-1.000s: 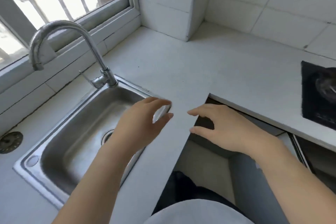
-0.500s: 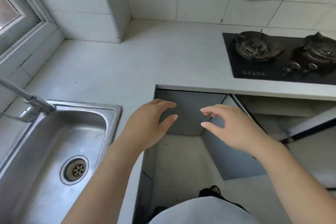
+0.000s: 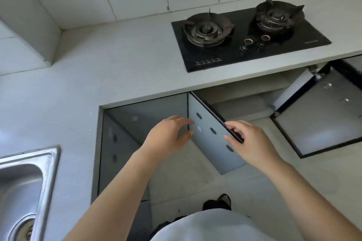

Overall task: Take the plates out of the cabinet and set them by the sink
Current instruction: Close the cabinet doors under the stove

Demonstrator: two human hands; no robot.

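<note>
Below the worktop (image 3: 121,68), two cabinet doors (image 3: 213,143) are swung open; both hands, left (image 3: 166,139) and right (image 3: 252,143), are held empty, fingers spread. No plates can be seen; sink (image 3: 49,162) at left, stove (image 3: 248,35) behind.

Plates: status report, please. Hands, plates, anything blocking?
Left hand open, empty. Right hand open, fingers at the open cabinet door edge. No plates in sight. Counter beside the sink bare.

Bare forearms, pale top (image 3: 207,227) (dark shoe (image 3: 219,201))
</note>
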